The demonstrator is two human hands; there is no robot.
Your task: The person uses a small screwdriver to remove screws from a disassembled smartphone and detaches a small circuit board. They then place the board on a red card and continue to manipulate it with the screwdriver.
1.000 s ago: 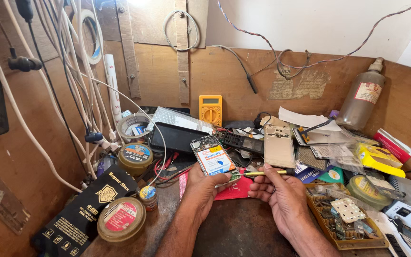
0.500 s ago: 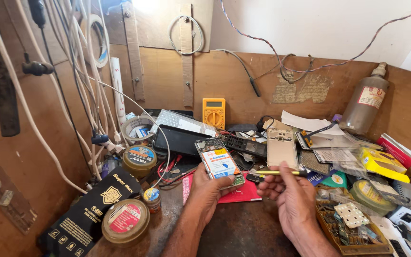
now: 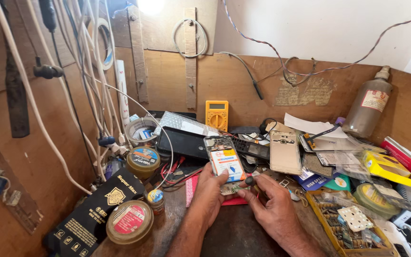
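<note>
In the head view, an opened phone with its back removed is held propped up over the middle of the cluttered bench by the left hand, whose grip is closed around the phone's lower edge, the thumb pressed against the battery side. A small screwdriver with a dark rounded top is pinched in the closed grip of the right hand, just beside the phone's lower right corner; whether its tip touches the phone cannot be told. A small circuit board is seen just below the phone, between the two hands, above a red mat. Behind the phone a black tablet lies flat, and a gold phone back lies face down to the right of it. A yellow multimeter is leaned against the wooden back wall. To the left, a round tin and a black box are set near the bench's front edge. At the far right a brown bottle stands upright, and a tray of small parts is placed near the right hand.
</note>
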